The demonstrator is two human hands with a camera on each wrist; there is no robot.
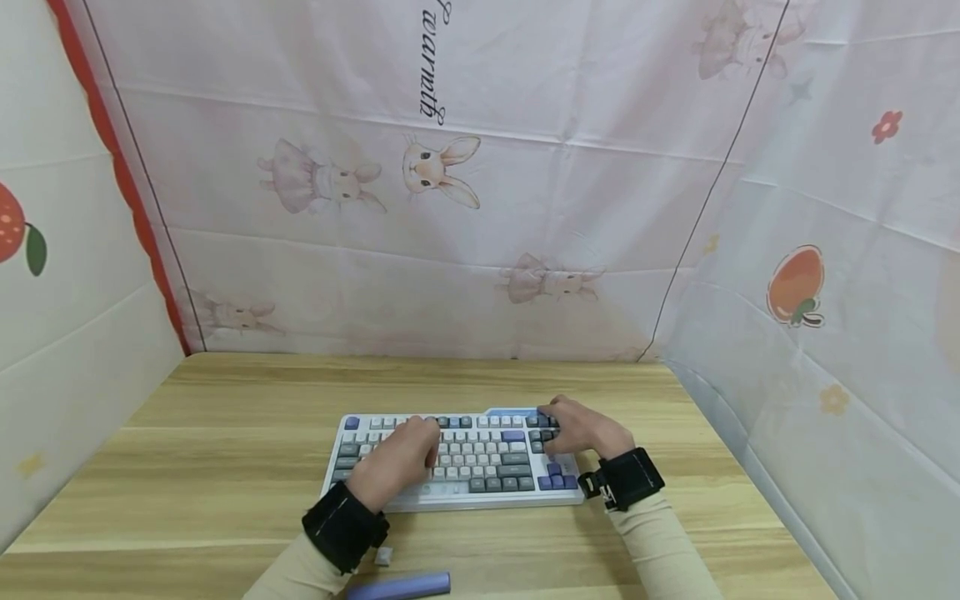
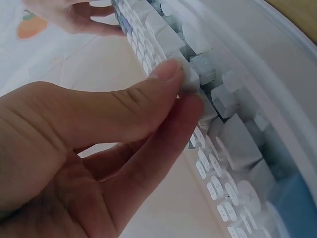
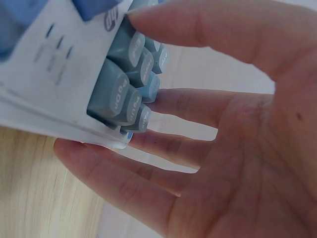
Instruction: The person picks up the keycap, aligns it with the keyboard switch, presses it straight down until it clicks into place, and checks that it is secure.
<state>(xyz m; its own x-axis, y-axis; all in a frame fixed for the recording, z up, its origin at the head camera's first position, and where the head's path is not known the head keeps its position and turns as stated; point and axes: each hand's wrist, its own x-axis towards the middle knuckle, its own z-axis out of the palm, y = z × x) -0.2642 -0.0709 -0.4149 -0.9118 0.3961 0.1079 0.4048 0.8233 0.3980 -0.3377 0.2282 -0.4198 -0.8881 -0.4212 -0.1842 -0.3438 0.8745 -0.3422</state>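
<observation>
A white, grey and purple keyboard (image 1: 517,458) lies on the wooden table. In the left wrist view my left hand (image 2: 114,129) pinches a pale keycap (image 2: 189,79) between thumb and index fingertip, low over the key rows. Bare switches (image 2: 225,101) show beside it, near the keyboard's front edge. My right hand (image 1: 588,429) holds the far right corner of the keyboard. Its thumb rests by the grey End key (image 3: 130,47), and the other fingers reach round the side and back edges. Part of the left key block is hidden under my left hand.
On the table in front of the keyboard lie a small pale keycap (image 1: 383,556) and a long lavender bar (image 1: 401,586), partly behind my left sleeve. Printed cloth walls (image 1: 480,308) enclose the wooden table (image 1: 247,433) at the back and both sides.
</observation>
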